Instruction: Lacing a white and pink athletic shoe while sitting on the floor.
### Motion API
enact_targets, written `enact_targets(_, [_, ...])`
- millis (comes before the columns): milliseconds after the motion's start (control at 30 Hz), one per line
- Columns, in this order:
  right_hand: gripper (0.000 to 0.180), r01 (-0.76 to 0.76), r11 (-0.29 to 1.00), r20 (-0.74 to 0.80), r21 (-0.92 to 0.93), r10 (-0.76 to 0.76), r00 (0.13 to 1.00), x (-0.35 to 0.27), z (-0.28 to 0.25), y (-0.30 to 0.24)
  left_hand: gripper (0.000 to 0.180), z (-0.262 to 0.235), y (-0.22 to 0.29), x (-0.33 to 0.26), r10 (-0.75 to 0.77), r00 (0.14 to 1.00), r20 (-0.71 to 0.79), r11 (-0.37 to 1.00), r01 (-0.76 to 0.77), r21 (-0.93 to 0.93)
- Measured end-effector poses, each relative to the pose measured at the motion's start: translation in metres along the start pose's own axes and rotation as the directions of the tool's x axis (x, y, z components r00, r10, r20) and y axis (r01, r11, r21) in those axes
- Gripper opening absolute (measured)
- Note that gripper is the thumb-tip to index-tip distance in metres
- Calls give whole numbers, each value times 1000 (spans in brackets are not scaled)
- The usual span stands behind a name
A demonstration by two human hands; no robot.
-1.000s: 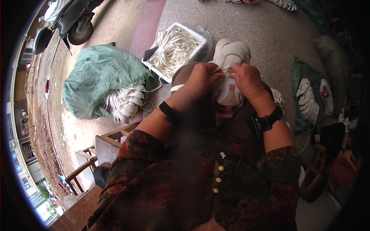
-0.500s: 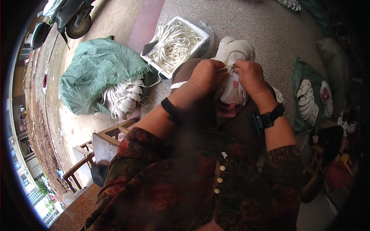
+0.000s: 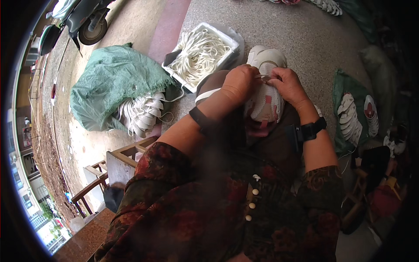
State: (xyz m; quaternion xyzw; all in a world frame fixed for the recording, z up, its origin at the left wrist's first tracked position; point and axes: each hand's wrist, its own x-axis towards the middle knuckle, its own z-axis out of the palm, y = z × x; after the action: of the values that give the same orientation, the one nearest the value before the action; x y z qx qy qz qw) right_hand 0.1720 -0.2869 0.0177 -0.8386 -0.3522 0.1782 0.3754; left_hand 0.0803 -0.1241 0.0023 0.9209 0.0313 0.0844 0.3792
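Note:
A white and beige sneaker with a pink heel tab rests across my thighs, its toe pointing away from me. Over its tongue, my left hand is closed in a pinch on a white shoelace. From the other side, my right hand pinches the same shoelace between thumb and fingers, and a short stretch of it shows between the two hands. The left fingertips are partly hidden behind the hand itself. Both wrists wear black bands.
Beyond my left knee stands a white foam box full of white laces. Left of it, a green woven sack spills stacked white shoe parts. Another green sack with shoe parts lies at right. A wooden stool stands left; a scooter is parked far left.
The sneaker's toe has shifted slightly toward me and the shoe sits at a slightly different tilt. Both hands still pinch the shoelace, with small shifts of the fingers.

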Motion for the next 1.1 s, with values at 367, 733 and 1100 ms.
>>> enact_targets(367, [17, -51, 999, 40, 5, 51, 998, 0, -3, -1, 13, 4, 2, 8, 6, 996, 88, 987, -20, 161])
enact_targets(733, [19, -69, 988, 43, 140, 64, 997, -17, -3, 3, 10, 20, 19, -16, -60, 972, -229, 996, 73, 52])
enact_targets(1100, [20, -87, 975, -20, 205, 93, 995, -22, 3, 3, 14, 21, -1, -1, -81, 993, 90, 933, 44, 356])
